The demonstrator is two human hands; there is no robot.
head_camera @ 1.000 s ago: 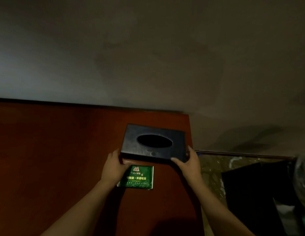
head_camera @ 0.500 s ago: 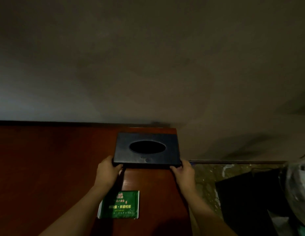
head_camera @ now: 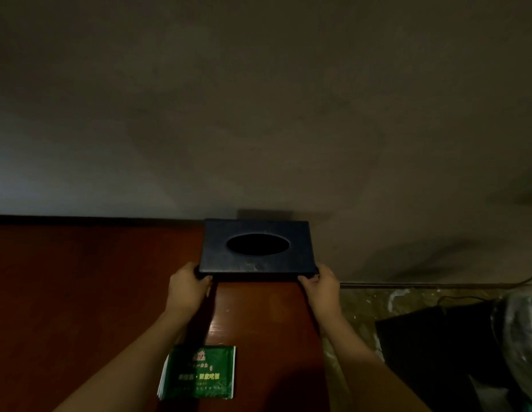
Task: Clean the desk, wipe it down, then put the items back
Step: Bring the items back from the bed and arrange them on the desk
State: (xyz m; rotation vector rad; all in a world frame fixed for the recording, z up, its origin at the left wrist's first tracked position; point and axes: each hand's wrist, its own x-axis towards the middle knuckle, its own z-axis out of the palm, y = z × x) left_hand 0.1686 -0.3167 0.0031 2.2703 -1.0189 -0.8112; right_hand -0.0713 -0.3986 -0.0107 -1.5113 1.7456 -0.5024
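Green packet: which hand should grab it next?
Left. The left hand and its forearm sit directly above the green packet; the right hand holds the tissue box at the desk edge, farther away.

Both my forearms reach forward, bare, roughly parallel and angled slightly inward. My left hand (head_camera: 186,288) grips the near left corner of the tissue box (head_camera: 255,248), its fingers (head_camera: 205,278) curled under the front edge. My right hand (head_camera: 322,285) grips the near right corner the same way, knuckles up, wrist straight.
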